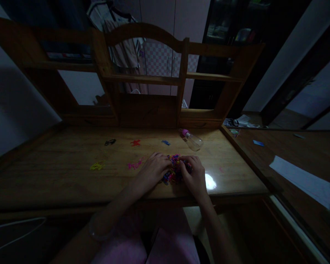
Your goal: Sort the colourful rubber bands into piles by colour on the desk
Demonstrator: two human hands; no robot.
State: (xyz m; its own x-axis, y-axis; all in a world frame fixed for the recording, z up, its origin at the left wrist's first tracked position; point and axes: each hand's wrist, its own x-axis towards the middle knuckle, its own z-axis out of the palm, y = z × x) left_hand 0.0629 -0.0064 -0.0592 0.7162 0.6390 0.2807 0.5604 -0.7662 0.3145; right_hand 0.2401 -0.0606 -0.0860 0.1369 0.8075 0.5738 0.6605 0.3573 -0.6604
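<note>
A mixed pile of small colourful looped pieces (170,178), which look like rubber bands, lies near the front of the wooden desk. My left hand (155,168) presses against its left side, fingers curled into the pieces. On the right side, my right hand (194,173) has thumb and fingers bent together around part of the pile. Which single pieces the fingertips grip is hidden. Beyond and left of the hands lie separate little groups: pink (134,164), yellow (98,165), black (110,142), red (135,142) and blue (165,142).
A clear bottle (194,142) with a pink cap lies on its side behind my right hand. A wooden shelf unit (148,79) rises along the desk's back edge. To the right, white paper (302,179) and a blue card (258,143) rest on another brown surface.
</note>
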